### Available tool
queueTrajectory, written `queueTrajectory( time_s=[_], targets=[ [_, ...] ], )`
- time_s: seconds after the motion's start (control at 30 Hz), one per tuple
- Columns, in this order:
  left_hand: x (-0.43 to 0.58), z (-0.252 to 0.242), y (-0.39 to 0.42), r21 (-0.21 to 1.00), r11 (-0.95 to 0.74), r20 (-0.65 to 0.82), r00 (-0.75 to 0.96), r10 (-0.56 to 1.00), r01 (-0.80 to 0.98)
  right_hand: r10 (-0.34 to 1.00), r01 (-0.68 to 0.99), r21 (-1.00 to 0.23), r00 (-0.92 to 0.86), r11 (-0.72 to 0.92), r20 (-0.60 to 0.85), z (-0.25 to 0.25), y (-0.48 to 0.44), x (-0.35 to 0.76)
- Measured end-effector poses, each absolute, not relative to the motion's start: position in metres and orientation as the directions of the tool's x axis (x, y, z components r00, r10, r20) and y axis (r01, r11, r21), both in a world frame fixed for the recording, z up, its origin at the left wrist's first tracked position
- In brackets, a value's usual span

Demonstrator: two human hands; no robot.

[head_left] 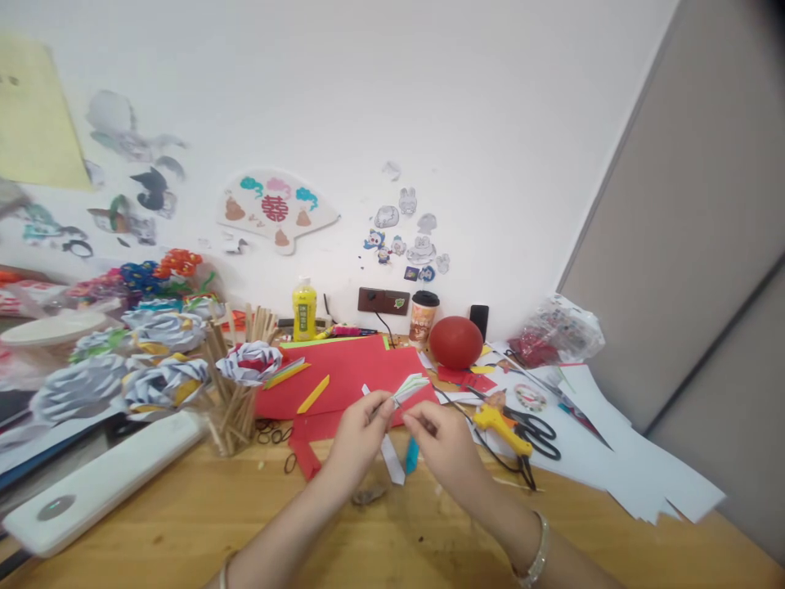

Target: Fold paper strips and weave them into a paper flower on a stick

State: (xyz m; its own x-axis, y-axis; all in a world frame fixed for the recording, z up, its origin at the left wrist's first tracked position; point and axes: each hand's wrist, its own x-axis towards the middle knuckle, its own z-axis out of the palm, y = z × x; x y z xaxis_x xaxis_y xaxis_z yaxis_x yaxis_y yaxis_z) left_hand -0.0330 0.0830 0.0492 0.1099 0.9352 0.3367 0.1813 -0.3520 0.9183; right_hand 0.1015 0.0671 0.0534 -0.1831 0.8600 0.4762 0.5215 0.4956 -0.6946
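Observation:
My left hand is closed, pinching a small fanned bundle of folded white and pale green paper strips. Close by on the right, my right hand has its thumb and fingers pressed together at the lower end of the bundle. Whatever is in that pinch is too small to make out. Beneath the hands lie a white paper strip and a blue strip. Red paper sheets spread out behind them, with a yellow folded strip on top.
At right lie a yellow glue gun, black-handled scissors and white paper sheets. A red balloon, a lidded cup and a yellow bottle stand near the wall. Wooden sticks and paper flowers are at left.

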Motion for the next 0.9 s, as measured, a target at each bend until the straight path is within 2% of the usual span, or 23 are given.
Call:
queueTrajectory(
  time_s=[0.13,0.23,0.33,0.43,0.53,0.6,0.67,0.77,0.83,0.9],
  targets=[
    [-0.034,0.048,0.085,0.968,-0.250,0.246,0.259,0.934,-0.019,0.921,0.360,-0.853,-0.237,0.377,0.308,0.054,0.077,0.112],
    [-0.036,0.050,0.083,0.975,-0.205,0.221,0.356,0.908,-0.083,0.924,0.325,-0.888,-0.309,0.325,0.225,0.054,0.082,0.126],
    [-0.037,0.055,0.079,0.975,-0.213,0.218,0.454,0.864,-0.064,0.888,0.307,-0.911,-0.444,0.275,0.119,0.055,0.089,0.144],
    [-0.037,0.058,0.074,0.954,-0.295,0.207,0.581,0.787,0.060,0.744,0.374,-0.910,-0.657,0.179,-0.124,0.059,0.106,0.160],
    [-0.032,0.054,0.070,0.873,-0.412,0.176,0.621,0.764,0.260,0.554,0.557,-0.797,-0.750,0.234,-0.362,0.073,0.127,0.165],
    [-0.028,0.049,0.069,0.805,-0.469,0.185,0.598,0.780,0.363,0.524,0.638,-0.722,-0.725,0.266,-0.447,0.089,0.135,0.160],
    [-0.024,0.045,0.068,0.745,-0.511,0.212,0.574,0.791,0.429,0.610,0.724,-0.607,-0.653,0.328,-0.449,0.108,0.135,0.147],
    [-0.020,0.039,0.070,0.687,-0.532,0.255,0.521,0.815,0.495,0.714,0.830,-0.303,-0.557,0.467,-0.425,0.132,0.124,0.122],
    [-0.021,0.036,0.073,0.669,-0.509,0.270,0.461,0.845,0.542,0.773,0.848,-0.128,-0.523,0.515,-0.359,0.139,0.113,0.108],
    [-0.023,0.033,0.077,0.650,-0.468,0.274,0.390,0.879,0.599,0.815,0.849,-0.024,-0.514,0.527,-0.267,0.140,0.103,0.098]
  ],
)
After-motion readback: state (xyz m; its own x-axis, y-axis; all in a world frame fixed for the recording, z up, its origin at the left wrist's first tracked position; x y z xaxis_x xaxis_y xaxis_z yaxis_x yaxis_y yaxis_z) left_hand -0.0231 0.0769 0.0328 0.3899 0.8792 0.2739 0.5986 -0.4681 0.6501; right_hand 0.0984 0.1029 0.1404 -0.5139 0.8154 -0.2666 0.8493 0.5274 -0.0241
